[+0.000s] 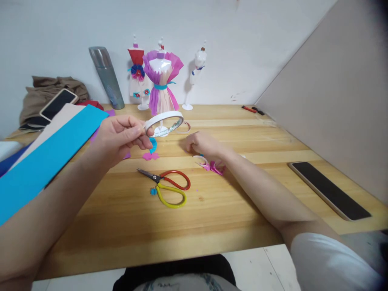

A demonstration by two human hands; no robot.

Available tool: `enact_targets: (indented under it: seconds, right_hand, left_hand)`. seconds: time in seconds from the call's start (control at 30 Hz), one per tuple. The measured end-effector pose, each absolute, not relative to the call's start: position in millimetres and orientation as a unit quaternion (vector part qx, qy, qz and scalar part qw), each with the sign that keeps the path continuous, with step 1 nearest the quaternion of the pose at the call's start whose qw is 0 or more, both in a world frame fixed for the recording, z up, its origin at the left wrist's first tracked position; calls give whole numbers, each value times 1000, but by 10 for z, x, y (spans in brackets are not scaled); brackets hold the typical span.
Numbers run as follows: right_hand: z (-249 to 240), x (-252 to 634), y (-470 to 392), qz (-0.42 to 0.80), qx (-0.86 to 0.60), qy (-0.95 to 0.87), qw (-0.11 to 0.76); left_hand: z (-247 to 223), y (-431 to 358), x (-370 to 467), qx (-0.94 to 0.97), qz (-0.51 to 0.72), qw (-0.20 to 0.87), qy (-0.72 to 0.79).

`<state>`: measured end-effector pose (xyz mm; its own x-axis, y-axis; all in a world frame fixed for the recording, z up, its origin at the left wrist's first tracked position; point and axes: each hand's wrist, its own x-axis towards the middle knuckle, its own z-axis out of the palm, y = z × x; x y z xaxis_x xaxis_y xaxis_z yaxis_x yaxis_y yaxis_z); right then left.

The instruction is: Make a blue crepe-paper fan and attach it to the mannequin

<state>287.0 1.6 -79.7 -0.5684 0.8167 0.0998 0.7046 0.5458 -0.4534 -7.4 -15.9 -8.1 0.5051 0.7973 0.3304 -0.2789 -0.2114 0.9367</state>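
Note:
My left hand (123,135) pinches a narrow roll of white tape (165,116) by its left edge, raised above the table. Lower and to the right, my right hand (200,144) is closed with its fingers curled down at the table; whatever they hold, if anything, is hidden. By its wrist lie pink paper scraps (216,167) and a curled white strip (200,160). Scissors (156,178) with one red and one yellow handle rest in front, blades slightly apart. A pleated blue paper piece (153,144) and a pink paper shape (150,156) lie below the tape.
At the back stand three small dress forms, the middle one in a purple-and-pink paper dress (162,85). A flask (107,76) leans nearby. Blue paper (54,157) and a phone (59,104) are left; another phone (329,190) lies right. A second ring (184,127) sits behind my hands.

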Motion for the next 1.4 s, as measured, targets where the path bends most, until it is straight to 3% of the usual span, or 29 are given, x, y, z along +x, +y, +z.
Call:
enact_targets:
  seconds: [0.1, 0.2, 0.3, 0.4, 0.47, 0.53, 0.67, 0.77, 1.1, 1.4]
  right_hand:
    - [-699, 2815, -108, 205, -430, -863, 168]
    - [-684, 2676, -225, 284, -292, -894, 187]
    - [-697, 2634, -240, 298, -240, -914, 135]
    - [-685, 2749, -168, 252, -319, -910, 78]
    - [-673, 2825, -127, 217, -373, -893, 127]
    - [-667, 2836, -120, 217, -400, -859, 234]
    - [-657, 2698, -205, 370, -392, -736, 409]
    - [-627, 2600, -285, 425, -406, -677, 442]
    - [-753, 2591, -209, 344, -546, -605, 466]
    - [-700, 2540, -302, 327, -474, -623, 529]
  left_hand:
    - [-97, -157, -81, 634, 450, 596, 202]
    - [-116, -150, -83, 633, 446, 600, 198]
    - [-111, -151, -71, 636, 455, 590, 203]
    - [-101, -150, -60, 642, 467, 564, 226]
    - [-112, -141, -56, 650, 459, 549, 256]
    - [-137, -134, -51, 663, 437, 536, 286]
    - [-164, -166, -18, 699, 383, 507, 328]
    - [-133, -224, 15, 719, 341, 493, 352]
    - [-194, -221, 49, 729, 289, 501, 366]
    - [-183, -201, 59, 703, 309, 509, 389]
